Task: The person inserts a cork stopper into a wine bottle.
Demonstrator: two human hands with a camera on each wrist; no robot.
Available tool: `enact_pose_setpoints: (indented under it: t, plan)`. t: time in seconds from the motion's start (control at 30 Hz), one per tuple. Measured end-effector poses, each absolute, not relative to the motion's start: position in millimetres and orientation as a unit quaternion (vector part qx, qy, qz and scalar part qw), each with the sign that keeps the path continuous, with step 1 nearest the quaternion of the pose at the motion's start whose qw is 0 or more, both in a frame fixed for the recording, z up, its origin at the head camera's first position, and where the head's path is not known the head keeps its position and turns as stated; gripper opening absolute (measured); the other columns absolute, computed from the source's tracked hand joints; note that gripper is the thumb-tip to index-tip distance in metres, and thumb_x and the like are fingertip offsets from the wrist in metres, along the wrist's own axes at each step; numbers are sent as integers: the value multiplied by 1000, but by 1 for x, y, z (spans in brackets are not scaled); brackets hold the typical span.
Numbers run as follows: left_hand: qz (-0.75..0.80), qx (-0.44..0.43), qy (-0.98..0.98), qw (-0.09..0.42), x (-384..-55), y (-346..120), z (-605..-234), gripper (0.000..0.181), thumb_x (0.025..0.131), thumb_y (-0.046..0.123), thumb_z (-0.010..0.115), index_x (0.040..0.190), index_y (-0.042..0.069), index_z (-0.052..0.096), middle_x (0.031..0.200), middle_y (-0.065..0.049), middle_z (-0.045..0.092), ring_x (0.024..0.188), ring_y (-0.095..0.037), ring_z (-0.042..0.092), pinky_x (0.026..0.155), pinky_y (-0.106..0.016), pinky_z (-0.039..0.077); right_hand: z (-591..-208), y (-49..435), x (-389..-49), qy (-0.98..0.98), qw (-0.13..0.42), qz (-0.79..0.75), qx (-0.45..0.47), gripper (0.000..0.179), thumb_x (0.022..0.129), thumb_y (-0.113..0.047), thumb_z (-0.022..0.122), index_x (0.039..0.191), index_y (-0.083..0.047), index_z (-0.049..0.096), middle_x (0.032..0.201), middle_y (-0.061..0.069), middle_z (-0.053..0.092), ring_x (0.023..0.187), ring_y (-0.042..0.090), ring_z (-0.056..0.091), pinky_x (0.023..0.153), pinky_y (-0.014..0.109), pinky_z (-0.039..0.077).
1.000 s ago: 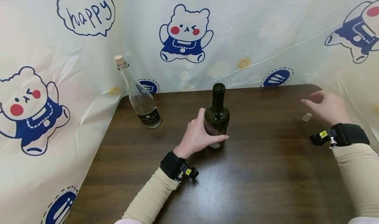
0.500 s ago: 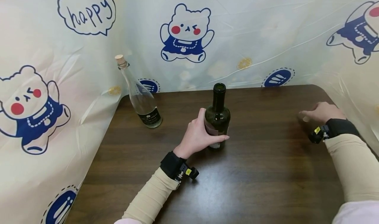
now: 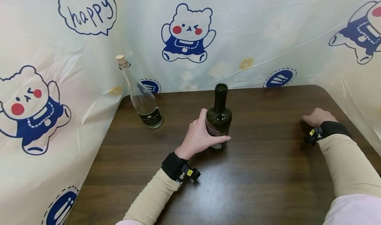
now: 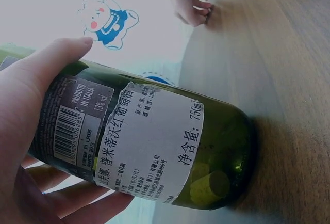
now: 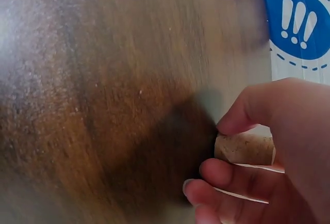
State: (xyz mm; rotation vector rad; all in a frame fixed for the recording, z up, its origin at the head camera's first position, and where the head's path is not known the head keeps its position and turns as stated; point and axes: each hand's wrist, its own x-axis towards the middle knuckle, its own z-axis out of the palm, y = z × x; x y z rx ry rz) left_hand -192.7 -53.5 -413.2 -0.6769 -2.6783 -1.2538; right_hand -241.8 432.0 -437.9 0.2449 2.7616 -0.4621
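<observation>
My left hand grips a dark green wine bottle that stands uncorked on the table. In the left wrist view the bottle shows a white paper label and what look like corks inside near its base. On the right side of the table, my right hand is down at the tabletop. The right wrist view shows it pinching a cork between the thumb and fingers; in the head view the hand hides that cork.
A clear glass bottle with a black label and a cork in its neck stands at the back left of the brown wooden table. A cartoon-printed curtain hangs along the table's back and sides.
My right hand has come down and left onto the cork, which lay loose on the table, and now pinches it. The left hand and wine bottle have stayed in place.
</observation>
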Motion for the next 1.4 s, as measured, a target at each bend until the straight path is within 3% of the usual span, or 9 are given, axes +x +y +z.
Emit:
enact_pose_setpoints:
  t: [0.2,0.37,0.57,0.8,1.0,1.1,1.3,1.4]
  plan:
    - [-412,-220,-882,52,-192,-52,-412,85,67,60,86,127,17,43,96,7,67,84,-11,65,73,-37,56,-433,427,-240,974,98,-173,110,83,96,-56,49,123,22,45,116,49,53,95,59,56,74,68,50]
    - [-413,-218,-882,53,-191,-53,-412,84,67,60,85,126,17,43,96,7,67,84,-11,65,73,-37,56,-420,414,-248,980,40,-179,78,63,100,-43,46,121,15,58,117,44,59,95,55,58,70,65,49]
    - [-415,-218,-882,54,-192,-53,-414,85,68,61,85,127,17,43,95,7,67,84,-11,65,73,-37,56,-404,386,-261,976,-11,-214,29,47,101,-27,47,121,14,59,118,42,60,100,55,57,80,67,47]
    - [-416,-222,-880,57,-193,-53,-414,86,68,60,85,129,17,43,97,6,68,86,-11,66,74,-38,56,-366,330,-265,954,-92,-285,1,53,102,-36,54,131,9,59,124,39,62,110,53,57,90,66,43]
    - [-416,-220,-880,57,-193,-53,-414,86,67,61,85,128,17,43,96,6,67,85,-11,66,74,-38,56,-330,285,-262,925,-185,-329,-31,41,97,-25,65,124,6,67,119,29,69,109,42,60,90,54,41]
    - [-416,-220,-881,57,-193,-53,-414,86,67,61,85,128,17,43,96,6,67,86,-11,66,75,-38,57,-314,265,-257,911,-215,-348,-49,40,94,-26,70,122,2,70,118,23,72,108,34,61,91,47,41]
    - [-415,-218,-881,54,-193,-53,-413,87,67,62,84,129,17,43,98,7,67,87,-11,66,77,-38,57,-282,228,-239,872,-241,-417,-88,41,90,-35,75,120,-6,72,107,-3,76,98,0,60,89,26,40]
    - [-418,-220,-880,55,-193,-53,-413,87,67,63,84,129,18,43,99,7,68,88,-10,66,77,-38,57,-267,208,-228,838,-223,-482,-126,34,92,-28,74,119,-8,70,104,-14,77,98,2,65,90,23,42]
